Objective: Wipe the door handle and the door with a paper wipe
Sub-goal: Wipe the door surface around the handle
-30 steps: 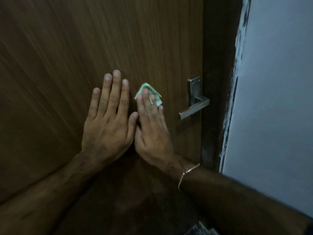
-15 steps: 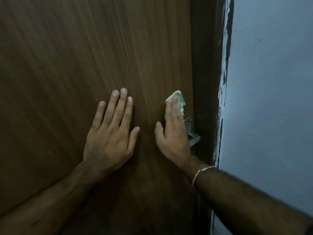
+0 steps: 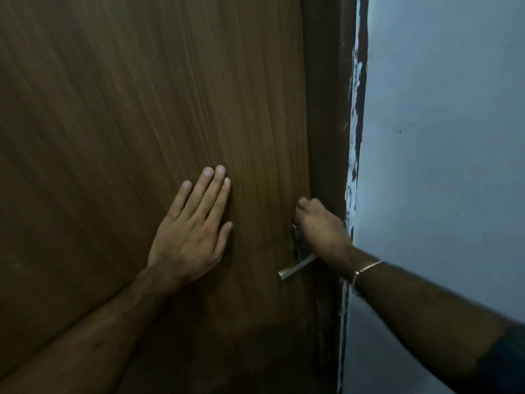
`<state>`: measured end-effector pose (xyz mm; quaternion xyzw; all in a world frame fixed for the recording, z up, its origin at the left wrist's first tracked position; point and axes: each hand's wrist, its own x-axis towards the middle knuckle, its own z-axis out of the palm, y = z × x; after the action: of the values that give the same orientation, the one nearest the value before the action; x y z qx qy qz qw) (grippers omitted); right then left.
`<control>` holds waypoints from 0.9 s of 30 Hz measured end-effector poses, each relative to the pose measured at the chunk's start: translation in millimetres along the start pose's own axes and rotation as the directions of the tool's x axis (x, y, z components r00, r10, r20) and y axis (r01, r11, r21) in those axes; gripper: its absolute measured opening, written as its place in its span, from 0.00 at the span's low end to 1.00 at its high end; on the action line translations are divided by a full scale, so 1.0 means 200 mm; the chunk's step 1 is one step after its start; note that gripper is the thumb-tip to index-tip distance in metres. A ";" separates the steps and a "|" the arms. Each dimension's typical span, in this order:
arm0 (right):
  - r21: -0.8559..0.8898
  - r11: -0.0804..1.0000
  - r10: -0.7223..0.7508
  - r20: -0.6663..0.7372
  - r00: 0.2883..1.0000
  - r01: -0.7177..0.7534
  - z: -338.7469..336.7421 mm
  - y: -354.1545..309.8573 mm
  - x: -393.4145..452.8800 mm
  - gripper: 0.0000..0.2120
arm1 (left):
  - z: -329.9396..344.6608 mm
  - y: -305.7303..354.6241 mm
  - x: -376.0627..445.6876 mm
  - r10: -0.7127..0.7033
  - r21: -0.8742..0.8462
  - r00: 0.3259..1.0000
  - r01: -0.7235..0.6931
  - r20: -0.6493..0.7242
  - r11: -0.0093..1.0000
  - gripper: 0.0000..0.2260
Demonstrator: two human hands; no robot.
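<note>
Pressing flat against the door (image 3: 142,109), the left hand (image 3: 190,231) lies with its fingers (image 3: 199,194) straight and close together, pointing up and slightly right, thumb spread toward the handle; it holds nothing; its bare forearm runs down to the lower left corner. At the door's right edge the right hand (image 3: 318,228) sits over the upper part of the handle (image 3: 297,268), knuckles up and fingers curled inward and hidden behind the back of the hand; whether they close on the handle's plate, on the wipe, or on both, I cannot tell; the wipe itself does not show. Only the lower part of the handle is visible: a dark stretch of plate beneath the hand and the pale metal lever sticking out to the lower left, its tip clear of both hands. A thin bracelet (image 3: 366,267) circles the right wrist; a dark sleeve edge shows far down the right arm. Right of the door stands the dark frame (image 3: 326,109), then a ragged strip of chipped paint (image 3: 356,109), then the pale blue wall (image 3: 443,137); the two hands are well apart on the wood-grain surface.
</note>
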<state>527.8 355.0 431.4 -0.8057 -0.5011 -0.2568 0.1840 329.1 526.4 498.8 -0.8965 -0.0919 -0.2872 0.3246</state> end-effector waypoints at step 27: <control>0.354 0.755 0.547 0.125 0.828 -0.552 0.09 -0.05 -0.24 0.12 | 0.13 0.15 -0.12 0.021 -0.088 0.995 -0.013 0.100 0.996 0.32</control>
<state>504.1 334.4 388.9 -0.8683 -0.2833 -0.0854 0.3981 332.4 520.3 453.8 -0.9239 -0.0879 -0.2427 0.2825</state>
